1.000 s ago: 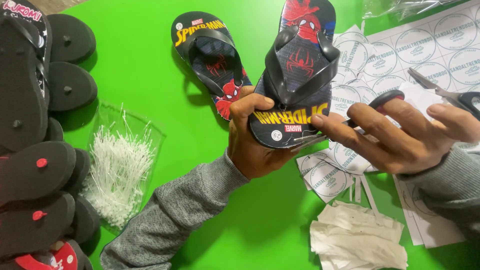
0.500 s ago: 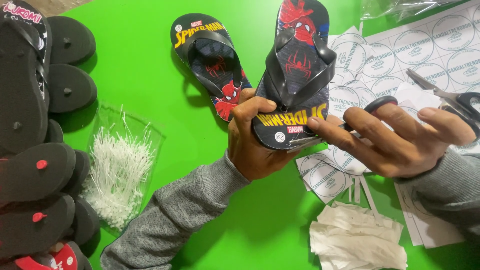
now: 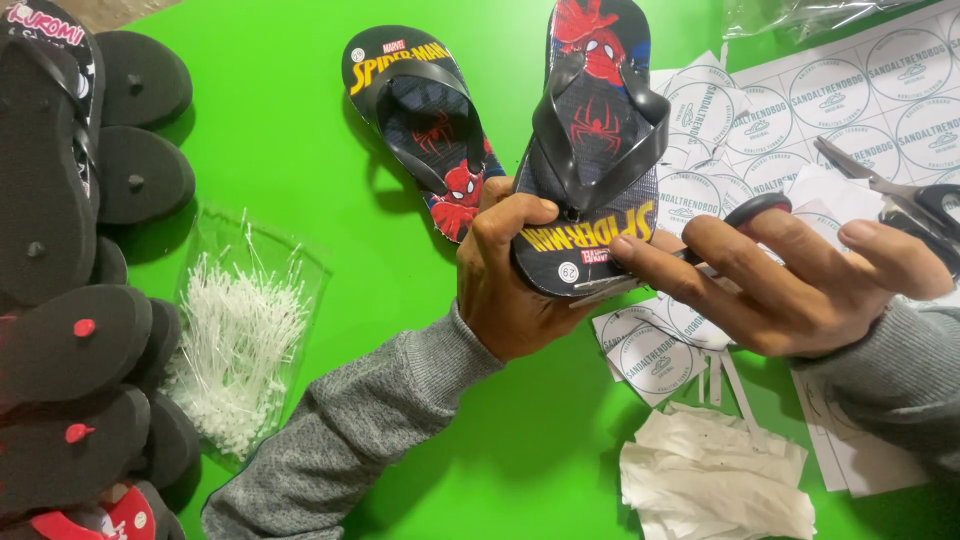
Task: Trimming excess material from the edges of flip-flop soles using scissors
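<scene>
A: Head view first. What lies around the hands?

B: A bright green desk [image 3: 280, 130]. At nine o'clock, along the left edge, a pile of black sandals [image 3: 70, 330] lies mostly sole-up, some with red plugs showing. Just beside it, at about eight o'clock, a clear bag of white plastic tag pins [image 3: 235, 350] lies open. At eleven to twelve o'clock a second printed sandal [image 3: 420, 125] lies flat, strap up. From one to three o'clock are sheets of round white stickers [image 3: 850, 90], and a pair of scissors [image 3: 900, 195] rests on them at three o'clock. At five o'clock there is a heap of peeled white backing strips [image 3: 715, 475].

A: Anything in the way?

B: The held sandal covers part of the sticker sheets and the lower edge of the flat sandal. The right hand hides some cut stickers beneath it.

A: Where is the held sandal?

B: The printed sandal [image 3: 590, 150] stands near the centre, tilted, heel end down, its black strap facing the camera. The left hand [image 3: 520, 275] is closed around the heel from seven o'clock, thumb across the printed face. A small round sticker sits on the heel near the thumb.

A: And the right hand?

B: The right hand [image 3: 790, 285] comes in from four o'clock, fingers loosely curled, fingertips touching the heel's rim. A dark looped handle shows just behind its fingers; whether they hold it, I cannot tell.
</scene>
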